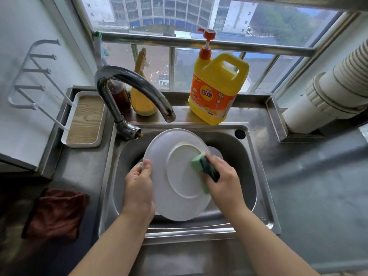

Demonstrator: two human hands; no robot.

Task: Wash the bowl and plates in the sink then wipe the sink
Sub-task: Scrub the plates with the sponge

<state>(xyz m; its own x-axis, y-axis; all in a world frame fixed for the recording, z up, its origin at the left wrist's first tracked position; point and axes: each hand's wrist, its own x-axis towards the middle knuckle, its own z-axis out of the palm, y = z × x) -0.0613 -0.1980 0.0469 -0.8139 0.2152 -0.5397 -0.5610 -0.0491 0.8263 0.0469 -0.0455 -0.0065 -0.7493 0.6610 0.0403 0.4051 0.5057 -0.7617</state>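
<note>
Stainless steel forms the sink (256, 176) and the surrounding counter, set below a barred window looking out on buildings; only the head view is available.

Above the sink basin, one white plate (179, 176) is held tilted with its underside facing up. The left hand (138, 186) grips the plate's left rim, thumb on top and fingers curled beneath. The right hand (221, 180) is clamped on one green sponge (201, 166) with a dark scouring side, pressing it against the plate's foot ring on the right. Part of a second white dish (216, 151) shows in the sink behind the held plate; whether it is a plate or a bowl cannot be told.

One curved metal faucet (127, 86) rises from the sink's back left corner. Behind the sink stand one yellow detergent jug (215, 90) with an orange pump, one yellow spray bottle (142, 94) and one dark brown bottle (121, 96). Left of the sink lie one white tray (84, 120) with a wood-grain base and one dark red cloth (55, 214). One white wall rack (33, 74) hangs farther left. One white ribbed pipe (328, 86) runs right of the sink.
</note>
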